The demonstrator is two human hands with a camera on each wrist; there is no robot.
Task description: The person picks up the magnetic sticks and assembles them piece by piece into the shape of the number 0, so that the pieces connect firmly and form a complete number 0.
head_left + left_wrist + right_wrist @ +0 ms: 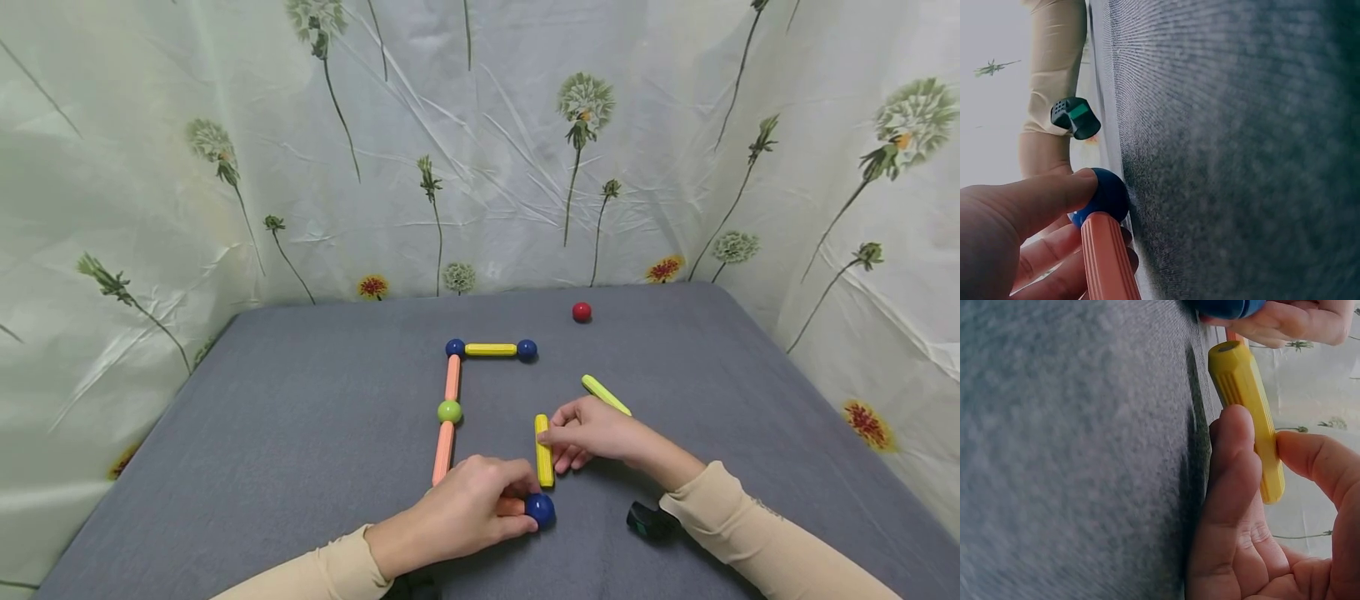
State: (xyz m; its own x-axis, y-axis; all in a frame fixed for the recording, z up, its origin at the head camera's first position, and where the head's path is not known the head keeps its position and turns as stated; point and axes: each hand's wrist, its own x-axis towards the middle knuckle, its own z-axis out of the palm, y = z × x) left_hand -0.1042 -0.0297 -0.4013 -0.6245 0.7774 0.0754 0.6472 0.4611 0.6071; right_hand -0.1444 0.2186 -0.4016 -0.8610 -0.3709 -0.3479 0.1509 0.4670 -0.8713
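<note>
My left hand [472, 508] pinches a blue ball [540, 510] between thumb and fingers, low over the grey cloth. An orange ribbed stick [1109, 262] runs from that ball back beneath the hand. In my right hand [596, 433] a yellow ribbed stick [544, 454] is pinched between thumb and fingers. Its near end points at the blue ball, with a small gap between them. Further left, a joined chain holds two salmon sticks [444, 450], a green ball [450, 412], a corner blue ball [455, 348], a yellow stick [491, 350] and another blue ball [527, 350].
A lime stick [606, 395] lies just beyond the right hand, partly hidden by it. Towards the back edge of the grey table [322, 392] sits a red ball [582, 312]. A black wrist device [651, 522] shows beneath the right sleeve. Flower-printed white curtain [510, 150] surrounds the table.
</note>
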